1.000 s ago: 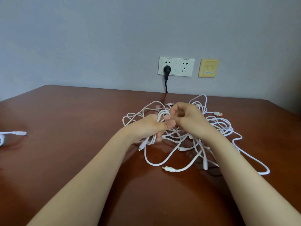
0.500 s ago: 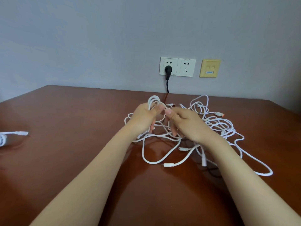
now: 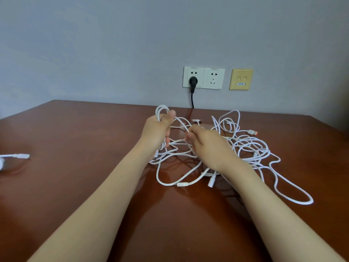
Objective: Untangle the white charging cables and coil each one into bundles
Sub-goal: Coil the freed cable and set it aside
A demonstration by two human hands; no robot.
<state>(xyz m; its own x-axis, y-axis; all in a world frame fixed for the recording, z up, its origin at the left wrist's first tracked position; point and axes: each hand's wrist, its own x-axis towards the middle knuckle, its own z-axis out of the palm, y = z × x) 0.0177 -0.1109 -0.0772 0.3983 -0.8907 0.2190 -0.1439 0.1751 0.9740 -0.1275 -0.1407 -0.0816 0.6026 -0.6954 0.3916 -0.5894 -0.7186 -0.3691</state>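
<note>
The tangle of white charging cables [image 3: 245, 143] lies on the brown tabletop [image 3: 75, 167], towards its far edge and a little right of centre, under and around both hands.

The left grip [image 3: 156, 131] is curled round a bunch of cable loops [image 3: 162, 110], with the thumb pressed against them at the top. The loops stand up above the hand, and more strands trail from under it down into the heap.

The right grip [image 3: 207, 146] sits just beside the left, not touching it. Its thumb and forefinger pinch a single strand that runs across the gap from the left hand. The other fingers are folded under the hand, so I cannot tell whether they hold anything more.

Right of the right hand the heap is at its thickest. An orange-tipped USB plug [image 3: 253, 132] sticks out of it on the far right side. A long slack loop [image 3: 294, 195] runs out of the heap towards the near right. A white connector [image 3: 182, 184] lies at the near edge of the tangle, and another connector end [image 3: 211, 181] lies just right of it, beside the right forearm.

A separate white cable end [image 3: 18, 156] lies at the far left edge of the tabletop, well apart from the heap.

On the wall behind are a double white socket [image 3: 204, 78] with a black plug [image 3: 193, 81] in its left half, and a yellow wall plate [image 3: 241, 79] just to the right.
</note>
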